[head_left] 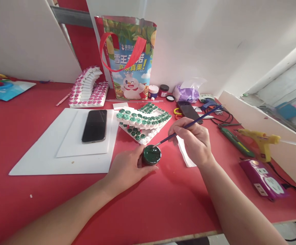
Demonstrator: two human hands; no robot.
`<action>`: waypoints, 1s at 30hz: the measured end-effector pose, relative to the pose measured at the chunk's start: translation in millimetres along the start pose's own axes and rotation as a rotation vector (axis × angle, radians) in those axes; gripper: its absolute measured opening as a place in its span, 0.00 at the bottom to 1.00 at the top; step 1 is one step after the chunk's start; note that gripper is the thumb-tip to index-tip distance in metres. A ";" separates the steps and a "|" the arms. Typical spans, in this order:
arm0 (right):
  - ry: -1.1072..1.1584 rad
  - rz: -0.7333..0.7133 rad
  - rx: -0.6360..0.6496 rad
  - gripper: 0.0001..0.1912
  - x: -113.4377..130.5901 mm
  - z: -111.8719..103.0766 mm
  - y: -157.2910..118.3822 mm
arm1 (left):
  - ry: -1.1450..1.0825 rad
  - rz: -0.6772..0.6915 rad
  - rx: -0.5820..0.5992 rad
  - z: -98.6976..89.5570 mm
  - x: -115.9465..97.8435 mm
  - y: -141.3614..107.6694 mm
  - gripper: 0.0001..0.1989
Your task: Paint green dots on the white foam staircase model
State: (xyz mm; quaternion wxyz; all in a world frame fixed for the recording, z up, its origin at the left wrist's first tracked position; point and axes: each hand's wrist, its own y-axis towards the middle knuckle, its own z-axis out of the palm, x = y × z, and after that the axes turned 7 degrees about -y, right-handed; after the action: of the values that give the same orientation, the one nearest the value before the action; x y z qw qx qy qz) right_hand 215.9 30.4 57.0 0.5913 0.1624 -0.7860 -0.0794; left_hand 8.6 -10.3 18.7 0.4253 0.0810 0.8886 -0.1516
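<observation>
One hand (127, 166), the left, is clasping the jar (151, 164); the right hand (195, 141) is pinching the brush (166, 139), ideally dipping shallowly.

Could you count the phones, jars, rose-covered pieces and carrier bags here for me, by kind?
Phones: 2
Jars: 3
Rose-covered pieces: 2
Carrier bags: 1
Total: 8

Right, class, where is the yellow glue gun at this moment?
In the head view, the yellow glue gun is on the right side of the red table, just right of the green utility knife and beyond the purple box.
</observation>
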 end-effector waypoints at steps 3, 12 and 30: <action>-0.030 0.005 0.027 0.11 0.0 1.4 -1.0 | -0.012 0.005 0.004 -0.2 -0.7 -0.2 0.24; -0.027 0.016 0.066 0.10 1.2 2.6 0.5 | -0.010 0.014 -0.002 0.5 -0.1 -0.1 0.23; -0.244 -0.043 -0.004 0.12 -1.2 16.1 1.7 | 0.004 0.059 -0.041 2.5 2.4 0.5 0.23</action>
State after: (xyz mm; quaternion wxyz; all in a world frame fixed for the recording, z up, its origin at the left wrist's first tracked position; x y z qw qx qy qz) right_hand 200.5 31.4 51.8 0.4898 0.1669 -0.8483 -0.1127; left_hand 9.1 -10.6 15.3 0.4295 0.0987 0.8895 -0.1204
